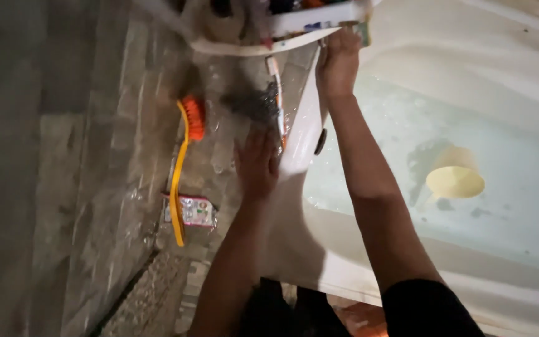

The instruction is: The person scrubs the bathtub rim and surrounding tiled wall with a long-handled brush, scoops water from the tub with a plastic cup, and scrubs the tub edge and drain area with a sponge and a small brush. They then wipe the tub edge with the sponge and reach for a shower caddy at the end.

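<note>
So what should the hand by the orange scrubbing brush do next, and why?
Probably slide the left hand over to the yellow-handled brush with orange bristles and grasp its handle. That hand lies flat and empty on the wet stone ledge, the brush sits untouched just beside it, and the right hand is already busy up at the white tub's rim.

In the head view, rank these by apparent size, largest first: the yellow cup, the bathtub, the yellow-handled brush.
1. Bathtub
2. Yellow-handled brush
3. Yellow cup
The cup may lie farther from the camera, so only apparent size counts.
</note>
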